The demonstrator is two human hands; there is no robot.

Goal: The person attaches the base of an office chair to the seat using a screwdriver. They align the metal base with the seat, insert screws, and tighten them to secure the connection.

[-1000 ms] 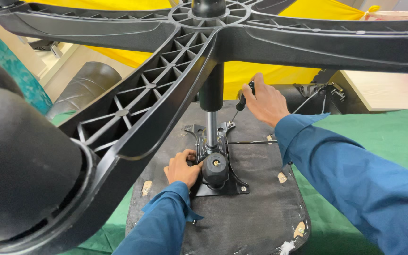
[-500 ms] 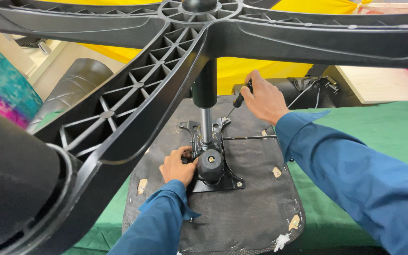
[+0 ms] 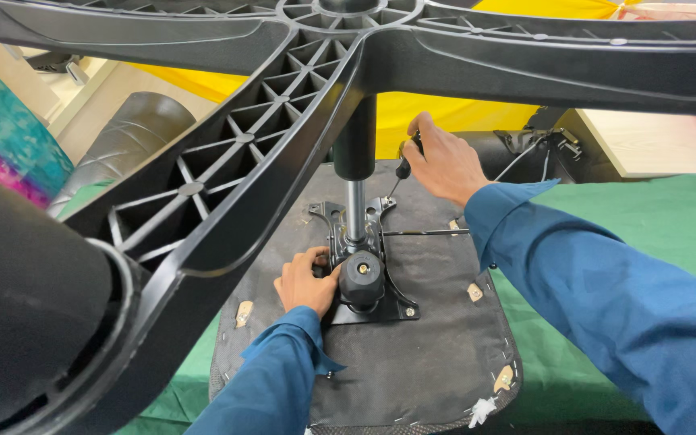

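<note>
Near left, black caster (image 3: pixel 18 306) on ribbed plastic star base (image 3: pixel 227 185), stiff, bulky, looms overhead. Upturned seat underside (image 3: pixel 428 354), black fabric stapled at the edges, lies on green cloth (image 3: pixel 646 242). Left hand (image 3: pixel 308 282) curls around the metal mechanism plate (image 3: pixel 368 282) beside the round knob (image 3: pixel 362 274). Farther, right hand (image 3: pixel 441 161) is closed around a screwdriver (image 3: pixel 403 167) handle, tip down at the plate. Chair likely heavy, awkward; grip the steel column (image 3: pixel 354 205), not the fabric.
</note>
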